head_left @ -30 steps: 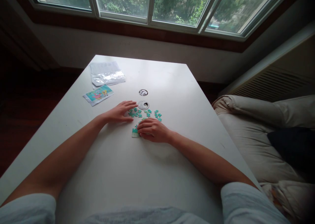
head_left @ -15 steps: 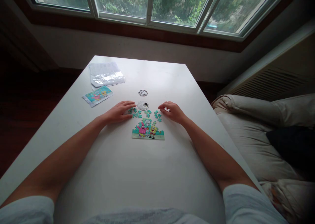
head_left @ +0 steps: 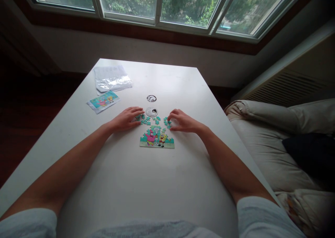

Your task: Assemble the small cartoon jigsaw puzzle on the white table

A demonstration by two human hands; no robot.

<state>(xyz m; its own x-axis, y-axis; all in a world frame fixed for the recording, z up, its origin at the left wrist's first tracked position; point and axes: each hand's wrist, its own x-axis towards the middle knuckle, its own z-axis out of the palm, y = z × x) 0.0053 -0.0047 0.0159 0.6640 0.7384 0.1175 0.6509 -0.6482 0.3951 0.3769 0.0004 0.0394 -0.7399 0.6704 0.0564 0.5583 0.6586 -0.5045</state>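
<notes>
A partly assembled jigsaw puzzle (head_left: pixel 157 139) with pink, yellow and pale cartoon figures lies flat on the white table (head_left: pixel 146 185). Its lower edge is straight and its top is jagged. Loose teal puzzle pieces (head_left: pixel 156 120) are scattered just beyond it. My left hand (head_left: pixel 127 119) rests with fingers apart beside the left cluster, its fingertips at the pieces. To the right, my right hand (head_left: pixel 181 121) has thumb and fingers apart around the right-hand loose pieces (head_left: pixel 166 122). I see nothing held in either hand.
Past the pieces, two round fittings (head_left: pixel 151 112) are set in the tabletop. A small picture card (head_left: pixel 103 101) and a clear plastic bag (head_left: pixel 113 78) with paper lie at the far left. A beige sofa (head_left: pixel 261 140) stands along the right side, below a window (head_left: pixel 185 6).
My right hand has moved off the assembled puzzle to the loose pieces at the right, uncovering the picture; its fingers have since spread wider. My left hand has stayed nearly still.
</notes>
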